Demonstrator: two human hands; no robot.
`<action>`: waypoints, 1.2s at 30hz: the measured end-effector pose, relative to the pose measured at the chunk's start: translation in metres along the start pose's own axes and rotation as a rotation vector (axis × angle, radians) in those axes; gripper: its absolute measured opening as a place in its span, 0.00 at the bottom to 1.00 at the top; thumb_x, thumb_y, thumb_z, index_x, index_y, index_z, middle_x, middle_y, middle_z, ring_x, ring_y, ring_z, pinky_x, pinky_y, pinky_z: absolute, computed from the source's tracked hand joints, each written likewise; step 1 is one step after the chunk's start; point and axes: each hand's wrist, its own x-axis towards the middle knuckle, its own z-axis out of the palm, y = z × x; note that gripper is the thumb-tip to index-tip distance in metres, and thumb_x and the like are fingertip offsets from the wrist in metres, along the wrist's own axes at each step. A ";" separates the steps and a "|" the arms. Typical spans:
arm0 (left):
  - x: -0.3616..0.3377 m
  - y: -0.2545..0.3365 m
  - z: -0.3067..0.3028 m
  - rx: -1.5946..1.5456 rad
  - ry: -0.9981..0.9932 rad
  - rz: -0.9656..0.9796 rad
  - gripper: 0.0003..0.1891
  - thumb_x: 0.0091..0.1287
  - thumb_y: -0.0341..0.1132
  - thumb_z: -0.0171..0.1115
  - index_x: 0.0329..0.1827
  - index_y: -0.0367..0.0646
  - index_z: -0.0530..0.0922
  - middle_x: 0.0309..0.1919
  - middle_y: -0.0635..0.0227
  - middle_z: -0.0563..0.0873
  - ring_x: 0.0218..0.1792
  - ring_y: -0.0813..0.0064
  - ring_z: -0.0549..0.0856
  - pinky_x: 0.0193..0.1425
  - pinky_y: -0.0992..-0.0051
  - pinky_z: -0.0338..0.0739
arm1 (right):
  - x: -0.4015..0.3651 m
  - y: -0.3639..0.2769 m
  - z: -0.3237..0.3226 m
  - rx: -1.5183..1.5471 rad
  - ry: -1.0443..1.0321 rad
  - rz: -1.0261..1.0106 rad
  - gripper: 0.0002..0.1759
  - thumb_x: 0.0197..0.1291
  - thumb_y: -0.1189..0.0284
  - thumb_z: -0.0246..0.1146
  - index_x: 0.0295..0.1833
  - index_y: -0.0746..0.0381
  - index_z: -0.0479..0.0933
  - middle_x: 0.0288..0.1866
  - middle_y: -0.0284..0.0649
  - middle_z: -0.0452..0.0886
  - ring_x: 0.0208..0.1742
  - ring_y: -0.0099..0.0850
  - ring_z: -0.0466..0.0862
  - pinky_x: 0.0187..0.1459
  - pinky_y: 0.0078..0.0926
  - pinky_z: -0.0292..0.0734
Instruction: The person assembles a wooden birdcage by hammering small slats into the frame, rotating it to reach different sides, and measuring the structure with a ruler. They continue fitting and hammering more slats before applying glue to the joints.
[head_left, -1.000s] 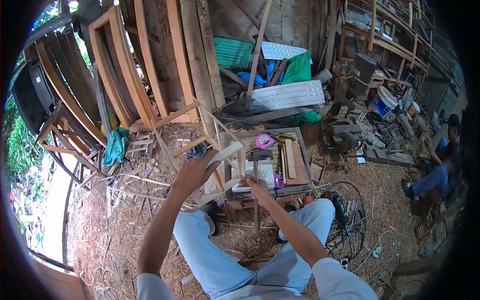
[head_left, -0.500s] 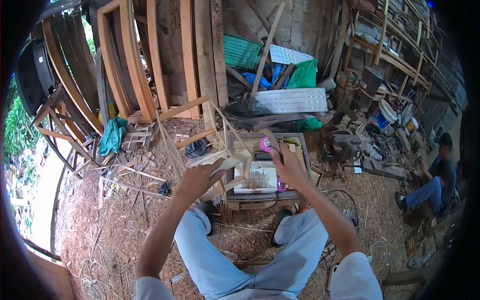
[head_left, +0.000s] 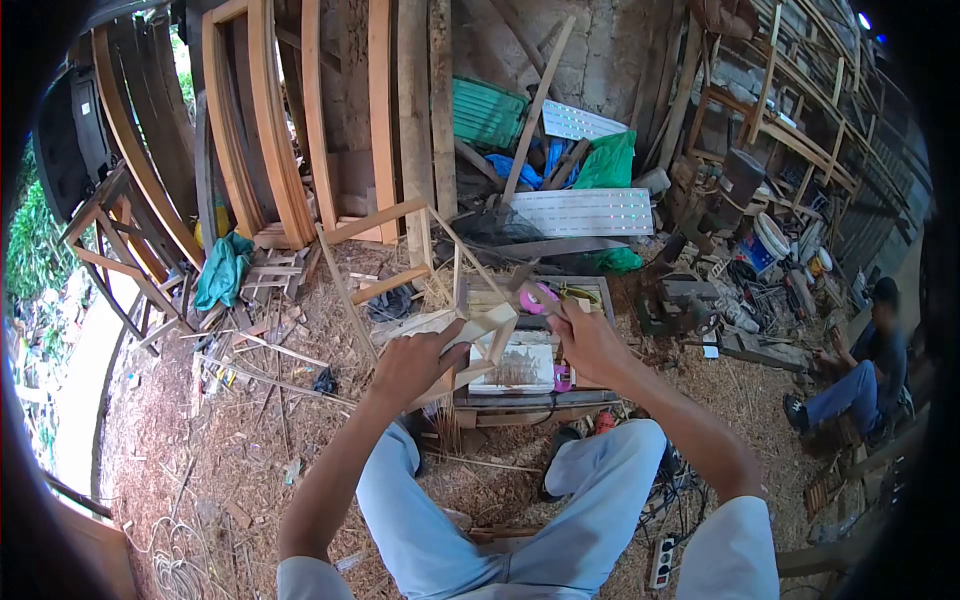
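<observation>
Both hands are clamped: left hand (head_left: 415, 362) on a small wooden frame (head_left: 492, 335), right hand (head_left: 590, 342) on a hammer (head_left: 528, 283), above the worktop (head_left: 540, 397) holding a pink tape measure (head_left: 548, 300).

One camera, worn on the person's head, looks forward and down along both arms. It is close to the left hand (head_left: 415, 365) and right hand (head_left: 590, 340), which hold a wooden frame (head_left: 490, 335) and a hammer (head_left: 530, 288) over a low workbench (head_left: 540, 398). Farther off, its wide rounded view reaches stacked timber (head_left: 300, 130) and a seated person (head_left: 860, 370).
</observation>
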 end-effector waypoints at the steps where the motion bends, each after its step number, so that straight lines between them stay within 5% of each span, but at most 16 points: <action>1: 0.000 -0.002 0.001 -0.010 0.016 0.012 0.23 0.72 0.52 0.52 0.65 0.52 0.73 0.32 0.53 0.86 0.36 0.50 0.86 0.38 0.53 0.80 | -0.001 0.000 0.002 0.014 0.024 -0.002 0.19 0.72 0.60 0.50 0.48 0.68 0.71 0.29 0.61 0.80 0.34 0.61 0.81 0.37 0.58 0.73; 6: 0.001 -0.003 0.002 -0.023 0.037 0.026 0.23 0.71 0.52 0.53 0.65 0.52 0.73 0.31 0.52 0.86 0.35 0.50 0.85 0.39 0.54 0.80 | 0.000 -0.003 -0.003 -0.062 -0.044 0.060 0.19 0.72 0.61 0.50 0.47 0.68 0.72 0.29 0.60 0.81 0.34 0.60 0.82 0.37 0.58 0.74; 9: 0.001 -0.002 0.004 -0.035 0.043 0.016 0.23 0.72 0.52 0.53 0.65 0.53 0.73 0.31 0.52 0.86 0.35 0.49 0.85 0.39 0.54 0.80 | 0.002 0.004 0.000 0.081 0.090 0.039 0.18 0.71 0.61 0.51 0.48 0.68 0.72 0.28 0.58 0.81 0.34 0.58 0.82 0.38 0.57 0.75; 11: 0.000 0.001 0.000 -0.051 0.022 0.005 0.22 0.72 0.52 0.53 0.65 0.54 0.74 0.31 0.51 0.86 0.35 0.49 0.85 0.39 0.53 0.80 | 0.000 0.027 0.028 -0.121 -0.004 -0.025 0.17 0.71 0.61 0.52 0.47 0.67 0.72 0.26 0.56 0.81 0.31 0.57 0.82 0.34 0.54 0.75; 15: 0.003 0.001 0.000 -0.045 0.025 0.006 0.22 0.72 0.52 0.52 0.65 0.55 0.73 0.31 0.50 0.86 0.35 0.48 0.85 0.39 0.52 0.80 | 0.002 -0.002 -0.007 -0.105 -0.002 -0.011 0.18 0.71 0.61 0.52 0.47 0.67 0.72 0.28 0.56 0.82 0.32 0.57 0.83 0.34 0.52 0.76; 18: 0.002 -0.002 0.002 -0.056 0.019 0.012 0.22 0.72 0.52 0.53 0.65 0.55 0.73 0.30 0.49 0.85 0.34 0.47 0.85 0.39 0.51 0.80 | 0.002 -0.003 -0.001 0.063 0.184 -0.021 0.18 0.71 0.62 0.52 0.47 0.68 0.72 0.28 0.57 0.82 0.32 0.58 0.82 0.33 0.52 0.76; 20: 0.000 0.002 -0.002 -0.049 0.019 -0.001 0.22 0.72 0.51 0.53 0.65 0.55 0.73 0.29 0.48 0.85 0.34 0.46 0.85 0.39 0.51 0.80 | 0.002 0.013 0.025 0.036 -0.016 0.032 0.18 0.70 0.63 0.53 0.40 0.70 0.68 0.26 0.62 0.78 0.32 0.61 0.80 0.34 0.56 0.72; 27: 0.001 -0.002 0.002 -0.062 0.041 0.013 0.22 0.71 0.52 0.53 0.65 0.55 0.74 0.28 0.48 0.85 0.33 0.45 0.85 0.38 0.51 0.80 | 0.008 -0.008 -0.005 0.137 0.150 0.094 0.19 0.71 0.62 0.52 0.49 0.70 0.71 0.28 0.59 0.81 0.33 0.60 0.82 0.36 0.55 0.77; 30: -0.001 0.000 0.000 -0.050 0.033 -0.002 0.22 0.71 0.52 0.54 0.64 0.54 0.75 0.27 0.47 0.85 0.32 0.45 0.85 0.38 0.51 0.80 | 0.008 0.023 0.020 0.033 -0.041 0.058 0.19 0.71 0.62 0.52 0.47 0.70 0.72 0.27 0.60 0.80 0.33 0.61 0.81 0.37 0.57 0.76; 33: 0.001 -0.002 0.001 -0.085 0.049 0.008 0.22 0.71 0.53 0.53 0.64 0.54 0.75 0.27 0.46 0.84 0.32 0.45 0.85 0.38 0.51 0.80 | 0.003 0.012 -0.002 -0.101 -0.001 0.045 0.18 0.70 0.62 0.52 0.45 0.69 0.72 0.26 0.61 0.79 0.34 0.61 0.81 0.36 0.57 0.75; 36: 0.000 -0.001 0.005 -0.081 0.049 0.019 0.23 0.71 0.53 0.53 0.64 0.54 0.74 0.27 0.46 0.84 0.32 0.45 0.85 0.38 0.51 0.80 | -0.002 0.003 -0.003 0.120 0.236 0.070 0.18 0.70 0.62 0.52 0.44 0.69 0.73 0.27 0.60 0.80 0.34 0.61 0.81 0.37 0.56 0.75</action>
